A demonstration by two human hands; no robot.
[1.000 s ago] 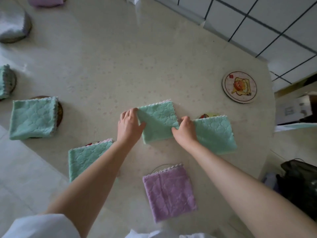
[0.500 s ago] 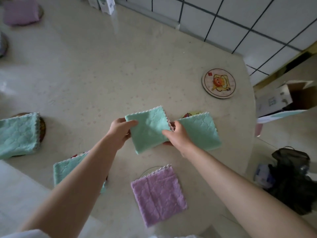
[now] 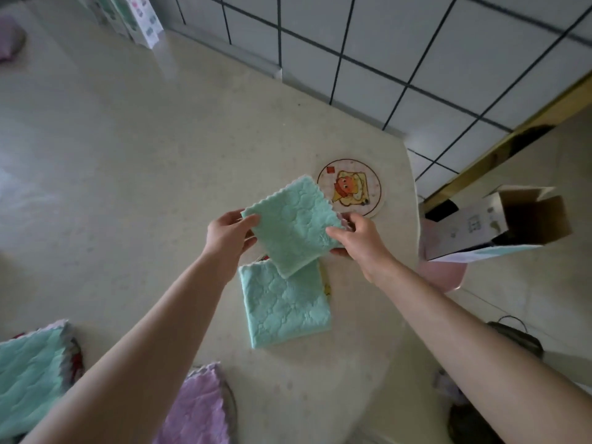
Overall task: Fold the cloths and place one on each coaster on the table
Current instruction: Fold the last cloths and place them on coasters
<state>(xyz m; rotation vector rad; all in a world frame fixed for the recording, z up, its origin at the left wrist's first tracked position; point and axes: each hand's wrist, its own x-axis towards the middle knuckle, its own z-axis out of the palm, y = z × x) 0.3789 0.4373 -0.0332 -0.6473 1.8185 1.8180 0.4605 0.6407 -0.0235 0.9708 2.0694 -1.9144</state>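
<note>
A folded green cloth [image 3: 293,224] hangs in the air between my hands, above the table. My left hand [image 3: 229,240] pinches its left corner and my right hand [image 3: 357,240] grips its right edge. Just beyond it lies a bare round coaster [image 3: 360,187] with a cartoon picture; the cloth's far corner overlaps its left rim. Below the held cloth, a second folded green cloth [image 3: 283,307] lies on a coaster whose yellow edge peeks out at the right.
A purple folded cloth [image 3: 198,408] and another green one [image 3: 30,370] sit on coasters at the near edge of the beige table [image 3: 128,155]. An open cardboard box [image 3: 499,225] stands off the table's right edge. Small cartons [image 3: 137,17] stand against the tiled wall.
Both hands have lifted the folded green cloth off the table and carried it forward and right, to the near side of the bare picture coaster. The camera has swung right with them.
</note>
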